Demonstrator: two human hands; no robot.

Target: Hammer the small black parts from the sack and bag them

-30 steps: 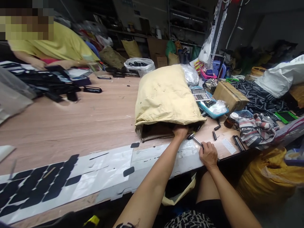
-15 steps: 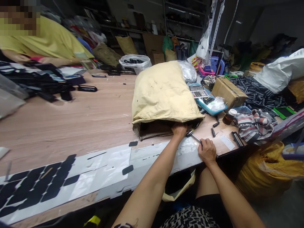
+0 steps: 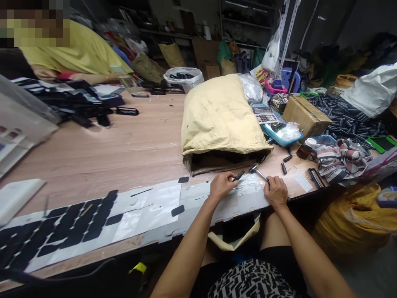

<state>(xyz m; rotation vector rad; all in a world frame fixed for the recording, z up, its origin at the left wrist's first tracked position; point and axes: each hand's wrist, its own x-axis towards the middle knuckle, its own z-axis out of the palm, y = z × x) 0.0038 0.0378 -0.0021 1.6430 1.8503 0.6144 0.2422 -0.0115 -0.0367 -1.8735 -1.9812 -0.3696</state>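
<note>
1. Cream-coloured sack (image 3: 221,116) lies on the table (image 3: 139,136), its dark open mouth facing the wearer; its bulk hides the tabletop directly behind it.
2. Writing: just right of the sack sits a calculator (image 3: 264,114) whose key markings are too small to read. Beyond it, a black-and-white box (image 3: 278,103) carries blurred print. Forward and right of the sack, a paper strip (image 3: 302,182) bears faint, illegible marks.
3. Left hand (image 3: 221,184), just in front of the sack's mouth, pinches a small black part (image 3: 238,176) between thumb and fingers.
4. Right hand (image 3: 276,191), near the sack's front right corner, has its fingers wrapped around the handle of a hammer (image 3: 259,174); the hammer's head points towards the sack.
5. Right of the sack: a blue tray (image 3: 287,143), a cardboard box (image 3: 305,116), a brown bottle (image 3: 303,152) with a white cap, and a striped cloth (image 3: 338,161).
6. Forward and left of the sack, black patches (image 3: 102,215) lie on white sheets (image 3: 161,198). Well left and back, a person in a yellow top (image 3: 83,49) sits behind a dark heap (image 3: 77,101).
</note>
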